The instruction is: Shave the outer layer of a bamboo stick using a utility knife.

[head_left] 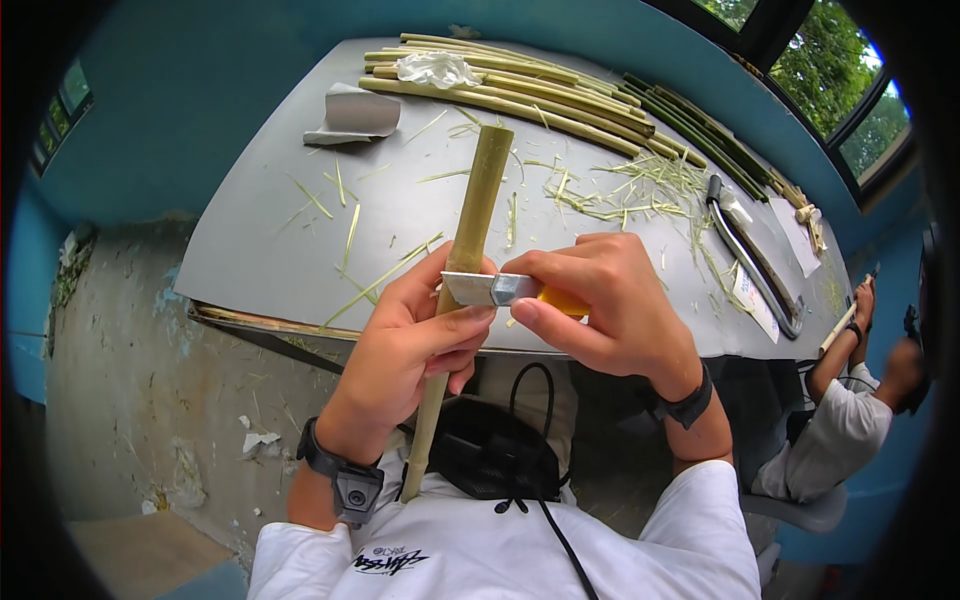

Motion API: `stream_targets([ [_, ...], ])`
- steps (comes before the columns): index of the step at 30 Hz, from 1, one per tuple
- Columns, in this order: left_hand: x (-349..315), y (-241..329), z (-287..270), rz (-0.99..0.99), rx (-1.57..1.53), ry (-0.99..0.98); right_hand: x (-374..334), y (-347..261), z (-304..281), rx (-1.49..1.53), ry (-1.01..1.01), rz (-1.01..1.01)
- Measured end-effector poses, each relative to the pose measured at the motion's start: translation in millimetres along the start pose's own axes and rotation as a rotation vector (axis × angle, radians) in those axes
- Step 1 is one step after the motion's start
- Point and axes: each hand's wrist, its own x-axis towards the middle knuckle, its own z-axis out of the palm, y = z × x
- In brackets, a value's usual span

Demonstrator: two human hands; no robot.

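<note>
A pale green bamboo pole (478, 205) slants up from my lap past the table's near edge, its lower end against my shirt. My left hand (405, 325) is wrapped round it below the middle. In my right hand (605, 300) is a knife with a yellow handle (563, 301) and a wide metal blade (468, 288). The blade lies across the bamboo, touching or nearly touching it, right by my left fingers and thumb. My left thumb tip is just under the blade.
Peeled bamboo poles (520, 98) lie along the grey table's (270, 215) far side, with darker green ones (700, 140) to their right. Shavings (640, 190) are scattered about. A hacksaw (750, 262) rests at the right, a grey roll (355, 115) far left. Another person (835, 430) sits at the right.
</note>
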Motion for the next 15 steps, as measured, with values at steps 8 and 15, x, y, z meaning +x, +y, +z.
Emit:
stream_targets([
  [8, -0.9, -10.0, 11.4, 0.133, 0.089, 0.068, 1.5, 1.7, 5.6, 0.036, 0.095, -0.014],
  [15, -4.0, -15.9, 20.7, 0.192, 0.259, 0.171, -1.0, -2.5, 5.5, 0.015, 0.092, -0.015],
])
